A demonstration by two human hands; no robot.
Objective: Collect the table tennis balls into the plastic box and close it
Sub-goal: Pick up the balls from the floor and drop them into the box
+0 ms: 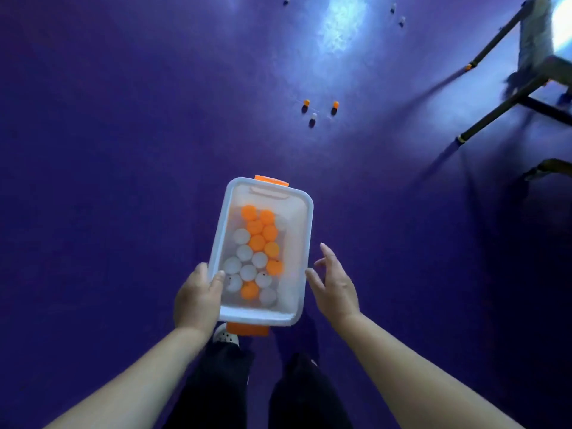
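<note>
Three balls (314, 116) are seen ahead, slightly right — nearer the spread, empty right hand (335, 287); the box (305, 243) is gripped by the left hand (196, 297).

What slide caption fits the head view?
Left hand holds open plastic box of balls; more balls remain on floor.

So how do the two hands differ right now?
The left hand grips the plastic box's left rim, thumb hooked over the edge; the right hand is open and empty, fingers spread beside the right wall. The left carries the box; whether the right touches it is unclear. Both are bare.
</note>
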